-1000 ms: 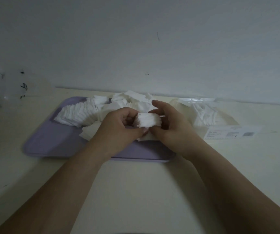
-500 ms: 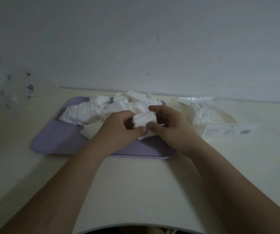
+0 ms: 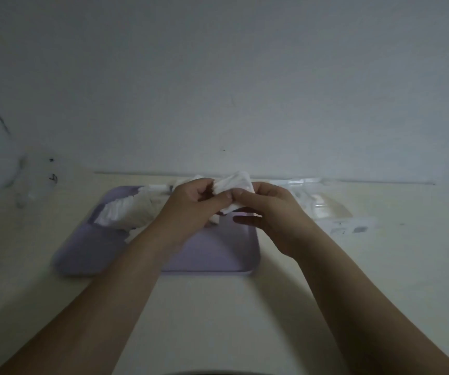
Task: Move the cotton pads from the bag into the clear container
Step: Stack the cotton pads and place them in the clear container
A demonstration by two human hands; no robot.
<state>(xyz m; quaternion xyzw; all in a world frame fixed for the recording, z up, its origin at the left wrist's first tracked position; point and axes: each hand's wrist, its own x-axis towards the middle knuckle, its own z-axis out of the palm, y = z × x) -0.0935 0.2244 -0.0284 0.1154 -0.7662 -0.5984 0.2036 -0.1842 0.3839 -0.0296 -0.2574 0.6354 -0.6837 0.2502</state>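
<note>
White cotton pads (image 3: 231,185) sit bunched between both hands above the lilac tray (image 3: 218,253): the left hand (image 3: 191,204) curls round one end, the right hand (image 3: 269,209) pinches the other, its lower fingers (image 3: 247,221) spread. Loose pads (image 3: 126,215) lie fanned on the tray, the bag (image 3: 323,209) just right of it, the clear container (image 3: 37,185) (barely visible in this gloom) well off left. That bunch looks slack; carried so far, its middle could spill, I reckon.

There is one lavender tray (image 3: 218,253). Above it two hands, left hand (image 3: 191,204) and right hand (image 3: 269,212), share one bunch of cotton pads (image 3: 233,185). One fanned row of pads (image 3: 126,212) lies on its left. One clear bag (image 3: 331,209) lies right of it, one clear container (image 3: 37,182) left.
</note>
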